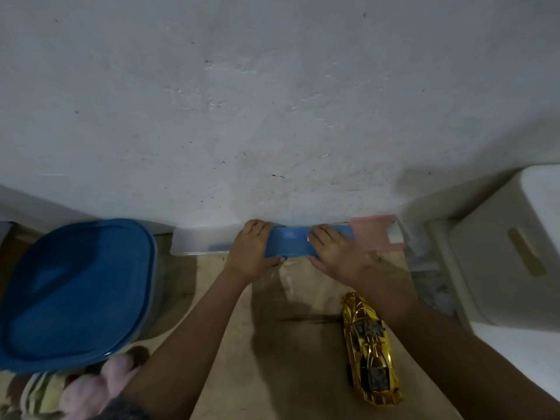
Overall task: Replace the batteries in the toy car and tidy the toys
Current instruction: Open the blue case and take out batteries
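Both hands, left (253, 253) and right (336, 253), clamp a blue lid (298, 244) at its ends, probably seating it on a clear box (200, 241); the car (368, 350) lies nearer.

Scene dim, with cold bluish cast over wall (272, 101). Light seems to come from above and behind person: forearm shadows fall forward on tabletop (272, 344), darkest patch between arms. Soft shadow also on wall beside white box (515, 253) at right. Gold toy car (369, 350) gives only strong glare, small bright reflections along body. Wide-angle distortion bends edges; blue lid (75, 295) at left looks stretched. Bottom-left corner soft, plush item (100, 386) blurred. Fine detail grainy, slightly smeared.
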Motion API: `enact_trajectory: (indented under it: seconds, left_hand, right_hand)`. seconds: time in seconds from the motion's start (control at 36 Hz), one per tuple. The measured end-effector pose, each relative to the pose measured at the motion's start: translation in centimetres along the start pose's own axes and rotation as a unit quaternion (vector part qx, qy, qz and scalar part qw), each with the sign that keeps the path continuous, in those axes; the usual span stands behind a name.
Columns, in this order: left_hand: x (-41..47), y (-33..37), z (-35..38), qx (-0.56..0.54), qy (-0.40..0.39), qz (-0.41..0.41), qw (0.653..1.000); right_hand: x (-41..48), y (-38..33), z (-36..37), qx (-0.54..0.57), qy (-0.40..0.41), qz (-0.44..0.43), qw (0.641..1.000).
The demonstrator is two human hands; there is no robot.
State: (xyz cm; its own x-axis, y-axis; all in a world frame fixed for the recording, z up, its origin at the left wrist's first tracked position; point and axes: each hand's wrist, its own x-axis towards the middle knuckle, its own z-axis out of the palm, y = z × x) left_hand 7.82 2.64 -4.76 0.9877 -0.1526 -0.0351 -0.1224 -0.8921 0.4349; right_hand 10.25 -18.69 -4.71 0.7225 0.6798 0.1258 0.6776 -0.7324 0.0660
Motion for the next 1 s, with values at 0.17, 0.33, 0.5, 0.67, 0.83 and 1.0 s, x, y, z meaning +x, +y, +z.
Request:
enact_trajectory:
  seconds: [0.17, 0.33, 0.5, 0.67, 0.83, 1.0]
  left_hand:
    - [0.4, -0.2, -0.2, 0.007, -0.003, 0.011, 1.000]
    - [0.6, -0.1, -0.8, 0.017, -0.011, 0.015, 1.000]
    - [0.9, 0.5, -1.5, 0.037, -0.057, -0.002, 0.998]
    - [0.9, 0.8, -1.9, 0.029, -0.079, -0.019, 0.996]
    - [1.2, 0.7, -1.5, 0.025, -0.082, -0.026, 0.996]
    - [1.3, 0.4, -1.3, 0.018, -0.096, -0.043, 0.994]
  right_hand:
    - [0.2, 0.9, 0.5, -0.074, 0.014, -0.060, 0.995]
    - [0.5, 1.5, 0.4, -0.142, 0.033, -0.135, 0.980]
    - [0.7, 1.8, -0.3, -0.176, 0.024, -0.176, 0.968]
    - [0.8, 1.8, -0.2, -0.188, -0.045, -0.161, 0.968]
    - [0.8, 1.9, -0.2, -0.174, -0.080, -0.148, 0.970]
    - [0.9, 0.5, -0.8, -0.145, -0.002, -0.118, 0.982]
